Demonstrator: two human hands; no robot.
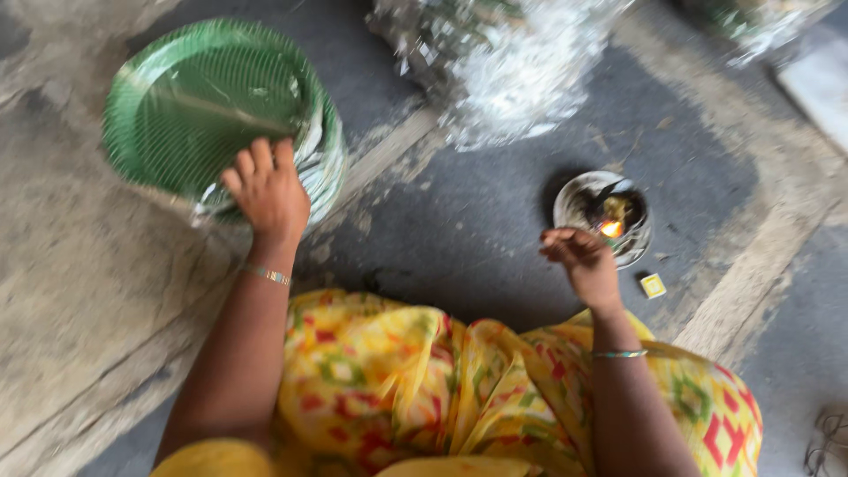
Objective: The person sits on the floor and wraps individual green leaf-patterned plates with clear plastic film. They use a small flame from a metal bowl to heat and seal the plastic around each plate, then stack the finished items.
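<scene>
Grey concrete floor (477, 230) lay under the seated person. Left of the small metal dish (603, 216) with its flame, the left hand (268, 190) gripped the wrapped stack of green plates (212, 110), tilted, faces toward the camera; round, no long axis. It might slip. The right hand (583, 261), fingers pinched, contents unclear, hovered just beside the flame, risking a burn.

Clear plastic-wrapped bundle (503, 66) top centre; second (760, 22) top right; small yellow box (653, 285) beside metal dish (579, 201).
</scene>
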